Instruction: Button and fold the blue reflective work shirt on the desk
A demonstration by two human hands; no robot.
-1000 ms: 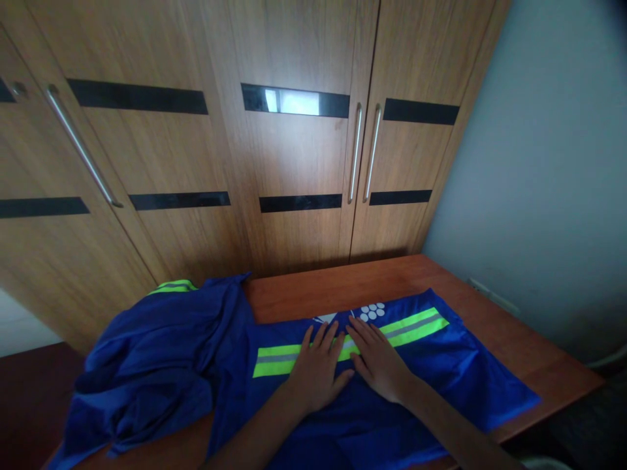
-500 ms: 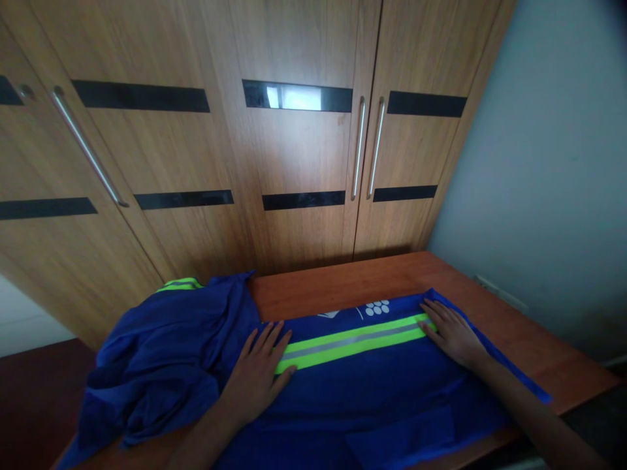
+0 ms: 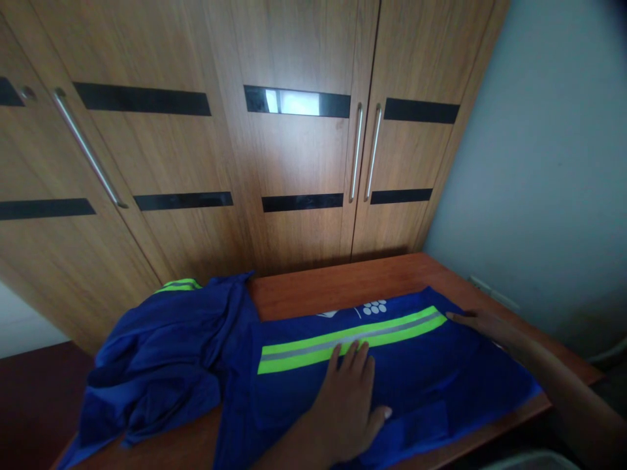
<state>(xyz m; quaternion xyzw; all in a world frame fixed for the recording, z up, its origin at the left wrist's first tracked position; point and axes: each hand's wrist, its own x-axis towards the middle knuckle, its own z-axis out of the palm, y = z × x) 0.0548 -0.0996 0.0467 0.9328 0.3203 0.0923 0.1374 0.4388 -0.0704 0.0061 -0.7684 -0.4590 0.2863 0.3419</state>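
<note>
A blue work jacket (image 3: 411, 365) lies spread on the wooden table, with a yellow-green and grey reflective band across it and white printing near its far edge. My left hand (image 3: 345, 408) rests on the middle of the jacket, palm down, its fingers stretched out to the band and the thumb apart. At the jacket's right side is my right hand (image 3: 477, 322), seen edge-on. One fingertip points left at the end of the band; its other fingers are hidden, so its grip cannot be made out.
A crumpled blue garment (image 3: 166, 352) with a yellow-green band lies at the table's left, against the spread jacket. Behind the table (image 3: 313, 281) stands a wooden wardrobe (image 3: 298, 156) with metal handles. A pale wall (image 3: 529, 170) rises on the right.
My left hand has moved right from the band's left end to the jacket's middle. My right hand has shifted right off the band, and the jacket's right side lies differently.
</note>
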